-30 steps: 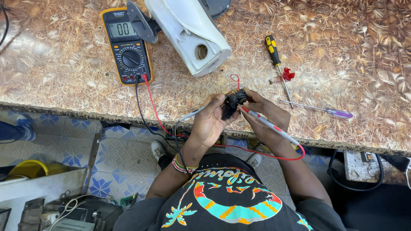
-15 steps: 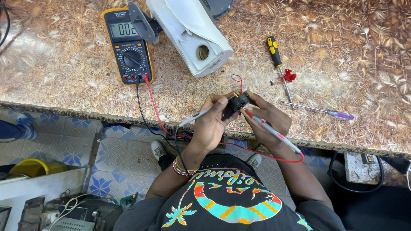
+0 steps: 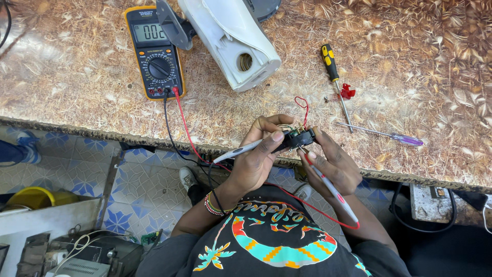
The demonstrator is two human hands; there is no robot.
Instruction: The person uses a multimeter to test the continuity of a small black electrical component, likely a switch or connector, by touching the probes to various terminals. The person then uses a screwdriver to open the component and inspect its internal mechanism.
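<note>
Two hands at bench [image 3: 77,77] edge: left hand [image 3: 259,161] fingers pinch a grey probe [image 3: 241,150] against small black part [image 3: 299,138]; right hand [image 3: 333,166] fingers grip that part and red-tipped probe [image 3: 333,192].

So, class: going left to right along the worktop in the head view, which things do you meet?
Yellow multimeter → white appliance housing → yellow-handled screwdriver → small red part → purple-handled screwdriver.
</note>
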